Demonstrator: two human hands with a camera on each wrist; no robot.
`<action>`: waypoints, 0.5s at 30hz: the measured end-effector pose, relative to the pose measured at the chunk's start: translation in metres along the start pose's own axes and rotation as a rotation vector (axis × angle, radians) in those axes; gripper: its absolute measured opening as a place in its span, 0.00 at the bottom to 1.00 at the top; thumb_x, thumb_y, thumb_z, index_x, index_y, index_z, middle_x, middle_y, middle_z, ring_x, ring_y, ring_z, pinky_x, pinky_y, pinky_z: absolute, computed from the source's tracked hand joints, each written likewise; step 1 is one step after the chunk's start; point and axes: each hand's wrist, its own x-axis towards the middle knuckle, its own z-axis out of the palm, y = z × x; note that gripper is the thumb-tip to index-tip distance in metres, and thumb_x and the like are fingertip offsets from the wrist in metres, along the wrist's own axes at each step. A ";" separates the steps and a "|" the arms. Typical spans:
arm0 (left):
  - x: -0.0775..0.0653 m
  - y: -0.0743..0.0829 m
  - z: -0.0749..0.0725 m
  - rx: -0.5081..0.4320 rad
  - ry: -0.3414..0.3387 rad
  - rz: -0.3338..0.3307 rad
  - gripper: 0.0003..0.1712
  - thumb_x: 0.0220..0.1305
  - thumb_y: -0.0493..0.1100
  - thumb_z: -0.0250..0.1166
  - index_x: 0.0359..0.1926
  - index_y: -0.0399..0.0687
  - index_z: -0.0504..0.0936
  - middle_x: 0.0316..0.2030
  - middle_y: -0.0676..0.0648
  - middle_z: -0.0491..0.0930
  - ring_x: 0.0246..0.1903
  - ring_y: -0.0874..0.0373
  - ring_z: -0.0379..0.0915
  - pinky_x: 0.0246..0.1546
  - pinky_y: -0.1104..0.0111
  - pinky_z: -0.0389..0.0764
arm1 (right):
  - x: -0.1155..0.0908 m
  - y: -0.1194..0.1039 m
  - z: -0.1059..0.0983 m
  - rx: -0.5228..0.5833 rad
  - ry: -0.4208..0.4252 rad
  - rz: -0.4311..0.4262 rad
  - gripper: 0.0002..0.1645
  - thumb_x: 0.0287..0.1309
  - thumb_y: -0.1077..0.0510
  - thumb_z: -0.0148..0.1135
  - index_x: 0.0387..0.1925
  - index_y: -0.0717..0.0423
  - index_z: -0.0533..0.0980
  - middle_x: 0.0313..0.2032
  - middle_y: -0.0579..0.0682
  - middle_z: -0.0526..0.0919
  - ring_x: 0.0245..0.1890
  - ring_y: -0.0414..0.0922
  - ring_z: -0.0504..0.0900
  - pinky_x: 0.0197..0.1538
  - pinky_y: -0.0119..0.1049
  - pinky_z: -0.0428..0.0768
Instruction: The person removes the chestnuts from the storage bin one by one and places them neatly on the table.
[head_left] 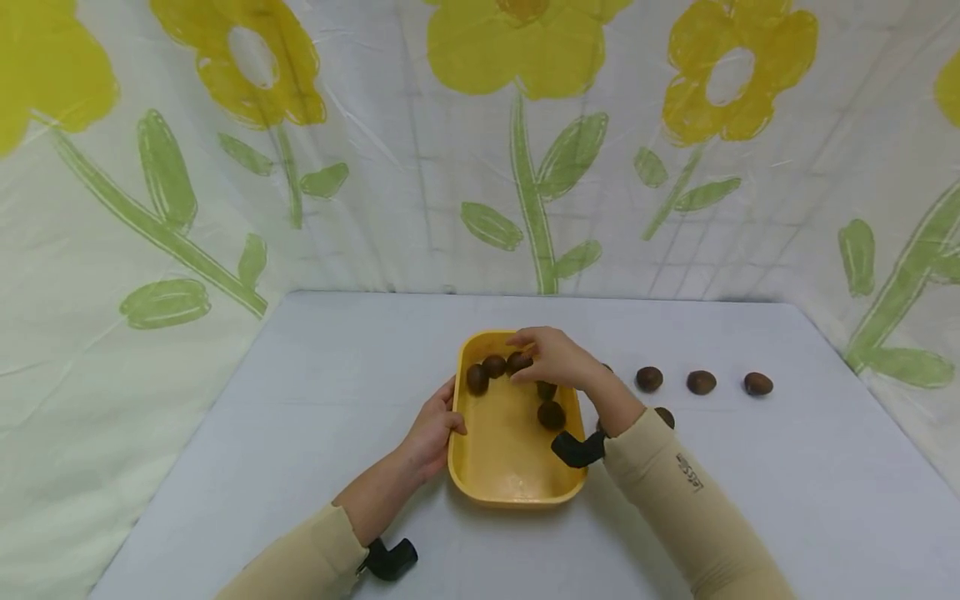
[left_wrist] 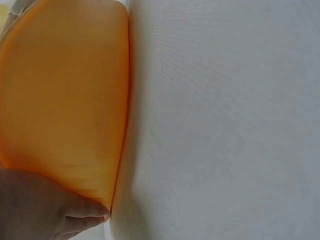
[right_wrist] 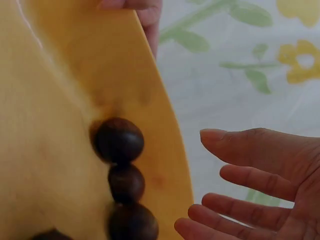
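A shallow yellow tray (head_left: 504, 467) sits on the table in front of me, with several dark brown chestnuts (head_left: 477, 379) along its far end and right side. My left hand (head_left: 429, 435) grips the tray's left wall, thumb over the rim and fingers outside. The left wrist view shows that hand against the tray's outer wall (left_wrist: 65, 95). Above the tray's far right part is my right hand (head_left: 561, 358). In the right wrist view its fingers (right_wrist: 250, 210) are apart and hold nothing, beside a row of chestnuts (right_wrist: 120, 140). The right arm hides part of the tray.
Right of the tray, more chestnuts lie on the white table (head_left: 750, 467), among them one chestnut (head_left: 649, 379), another chestnut (head_left: 701, 382) and a far right chestnut (head_left: 758, 384). Some are partly behind the right forearm. A flower-printed curtain (head_left: 375, 167) hangs behind the table.
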 end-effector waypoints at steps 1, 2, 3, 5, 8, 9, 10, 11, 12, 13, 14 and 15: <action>0.000 0.000 0.000 -0.004 -0.004 0.001 0.50 0.44 0.20 0.40 0.73 0.42 0.42 0.72 0.42 0.46 0.70 0.47 0.46 0.68 0.55 0.54 | 0.004 -0.002 0.003 0.003 -0.006 0.005 0.34 0.49 0.58 0.66 0.60 0.61 0.69 0.59 0.60 0.72 0.54 0.57 0.75 0.52 0.45 0.78; 0.000 0.000 0.000 -0.011 -0.007 0.002 0.50 0.44 0.19 0.39 0.73 0.42 0.42 0.72 0.42 0.46 0.70 0.47 0.47 0.68 0.55 0.54 | 0.008 -0.003 0.006 0.003 -0.013 0.008 0.34 0.49 0.58 0.67 0.59 0.61 0.69 0.58 0.60 0.73 0.54 0.56 0.76 0.52 0.45 0.78; 0.000 0.000 0.000 -0.012 -0.010 0.003 0.50 0.44 0.19 0.39 0.73 0.42 0.42 0.72 0.42 0.46 0.70 0.47 0.47 0.68 0.55 0.54 | 0.012 -0.003 0.009 -0.005 -0.017 0.003 0.33 0.49 0.58 0.66 0.59 0.61 0.70 0.57 0.61 0.73 0.53 0.56 0.76 0.52 0.44 0.78; 0.000 0.000 -0.001 -0.019 -0.017 0.007 0.50 0.45 0.19 0.39 0.73 0.42 0.42 0.72 0.42 0.47 0.70 0.47 0.48 0.68 0.55 0.54 | 0.018 -0.004 0.016 -0.013 -0.021 -0.001 0.33 0.48 0.59 0.67 0.58 0.61 0.71 0.57 0.60 0.74 0.54 0.56 0.76 0.53 0.44 0.77; 0.000 0.000 -0.001 -0.022 -0.024 0.001 0.49 0.46 0.20 0.39 0.73 0.42 0.42 0.72 0.42 0.47 0.70 0.46 0.48 0.68 0.55 0.54 | 0.026 -0.004 0.027 -0.036 -0.017 -0.010 0.33 0.47 0.60 0.67 0.57 0.61 0.71 0.56 0.59 0.75 0.54 0.54 0.75 0.55 0.44 0.76; 0.000 0.000 -0.001 -0.016 -0.025 -0.001 0.49 0.46 0.20 0.39 0.73 0.42 0.42 0.72 0.42 0.47 0.70 0.46 0.49 0.68 0.55 0.54 | 0.028 -0.004 0.031 -0.047 -0.019 -0.014 0.33 0.47 0.60 0.67 0.57 0.62 0.71 0.56 0.59 0.75 0.54 0.54 0.75 0.55 0.44 0.75; 0.000 0.000 -0.001 -0.013 -0.023 -0.004 0.49 0.46 0.20 0.39 0.73 0.43 0.42 0.72 0.42 0.47 0.70 0.46 0.49 0.68 0.55 0.55 | 0.031 -0.005 0.035 -0.058 -0.024 -0.015 0.33 0.47 0.60 0.67 0.58 0.63 0.70 0.56 0.58 0.75 0.54 0.53 0.75 0.56 0.44 0.75; 0.000 -0.001 -0.001 -0.010 -0.021 -0.004 0.49 0.46 0.20 0.39 0.73 0.43 0.42 0.72 0.42 0.47 0.70 0.47 0.49 0.68 0.55 0.55 | 0.033 -0.006 0.039 -0.078 -0.029 -0.020 0.34 0.47 0.60 0.68 0.58 0.63 0.70 0.56 0.58 0.75 0.55 0.52 0.74 0.57 0.44 0.74; 0.000 -0.001 -0.001 -0.009 -0.014 -0.006 0.49 0.46 0.20 0.39 0.73 0.43 0.43 0.72 0.42 0.48 0.69 0.47 0.50 0.68 0.55 0.55 | 0.034 -0.007 0.043 -0.099 -0.035 -0.028 0.34 0.47 0.60 0.68 0.57 0.64 0.70 0.56 0.58 0.75 0.55 0.52 0.74 0.57 0.44 0.74; 0.000 -0.001 -0.001 -0.001 -0.012 0.000 0.49 0.46 0.20 0.39 0.73 0.43 0.43 0.72 0.42 0.48 0.69 0.47 0.50 0.68 0.55 0.55 | 0.036 -0.009 0.047 -0.123 -0.037 -0.036 0.34 0.46 0.60 0.68 0.57 0.64 0.70 0.55 0.58 0.75 0.54 0.52 0.73 0.57 0.44 0.73; 0.000 -0.001 -0.001 -0.001 -0.010 0.003 0.49 0.46 0.20 0.39 0.73 0.43 0.43 0.72 0.42 0.48 0.69 0.47 0.50 0.68 0.55 0.55 | 0.038 -0.010 0.050 -0.146 -0.038 -0.043 0.33 0.46 0.60 0.68 0.56 0.65 0.70 0.55 0.59 0.75 0.54 0.52 0.73 0.57 0.44 0.73; 0.000 -0.001 -0.001 0.004 -0.013 0.011 0.49 0.45 0.20 0.39 0.73 0.42 0.43 0.72 0.41 0.47 0.69 0.46 0.50 0.68 0.54 0.55 | 0.039 -0.012 0.053 -0.163 -0.040 -0.043 0.33 0.46 0.60 0.68 0.56 0.64 0.71 0.54 0.59 0.75 0.54 0.52 0.73 0.58 0.45 0.73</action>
